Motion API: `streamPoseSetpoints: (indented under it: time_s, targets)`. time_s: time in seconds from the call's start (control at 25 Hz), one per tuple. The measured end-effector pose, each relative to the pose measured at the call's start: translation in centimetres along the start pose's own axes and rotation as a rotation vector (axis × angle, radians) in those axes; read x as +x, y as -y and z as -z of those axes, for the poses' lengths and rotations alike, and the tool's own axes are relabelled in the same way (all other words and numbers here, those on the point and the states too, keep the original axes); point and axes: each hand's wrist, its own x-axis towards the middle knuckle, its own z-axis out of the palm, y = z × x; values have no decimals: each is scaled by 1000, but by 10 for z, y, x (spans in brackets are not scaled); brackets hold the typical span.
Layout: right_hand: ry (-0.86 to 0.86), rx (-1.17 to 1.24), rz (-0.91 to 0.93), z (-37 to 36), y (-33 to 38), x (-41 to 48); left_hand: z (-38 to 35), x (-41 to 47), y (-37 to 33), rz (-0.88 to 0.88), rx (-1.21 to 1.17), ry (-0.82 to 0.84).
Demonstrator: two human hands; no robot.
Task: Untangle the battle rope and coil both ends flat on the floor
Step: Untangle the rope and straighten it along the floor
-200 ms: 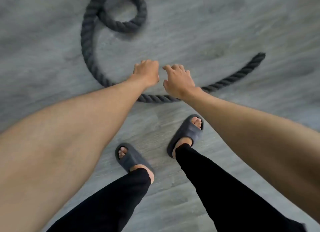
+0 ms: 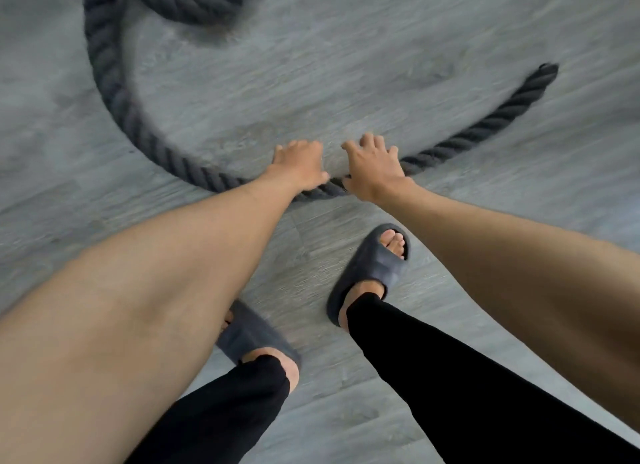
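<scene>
- Head view, looking down past my own outstretched arms: a thick, dark battle rope (image 2: 138, 131) lay on the grey wood-look floor (image 2: 346, 65) in a wide curve, sweeping down from the upper left, passing under my hands and rising to a free end (image 2: 543, 72) at the right.
- A second bend of the rope (image 2: 194, 6) arced across the top edge; how it joined the rest was out of frame.
- Compared with a moment before, my hands had come lower, to the rope's nearest stretch, and my left foot had shifted; I judged I was about to grip, with the coiling not yet begun.
- My left hand (image 2: 301, 165) reached palm down, fingers loosely spread, released and holding nothing, just above or touching the rope; I could not tell which.
- My right hand (image 2: 375, 167) sat just beside it, fingers splayed, also empty, over the rope.
- Both arms were extended nearly straight, wrists close together.
- Below stood my feet in dark slides (image 2: 374, 266), with black trousers (image 2: 450, 377).
</scene>
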Motion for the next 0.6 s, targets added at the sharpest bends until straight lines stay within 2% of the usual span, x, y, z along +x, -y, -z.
streamPoseSetpoints:
  time_s: [0.16,0.4,0.48,0.6]
  targets:
    - [51,-130,-33,-50,-19,14,-51,24,13,-29,2,102]
    - [-5,-217,-15,-63,-5,14,-72,21,36,2,-11,79]
    - [27,-131,10,-61,8,7,-75,4,49,21,-44,96]
    - [73,152,14,-42,48,-14,-73,-35,74,72,-126,11]
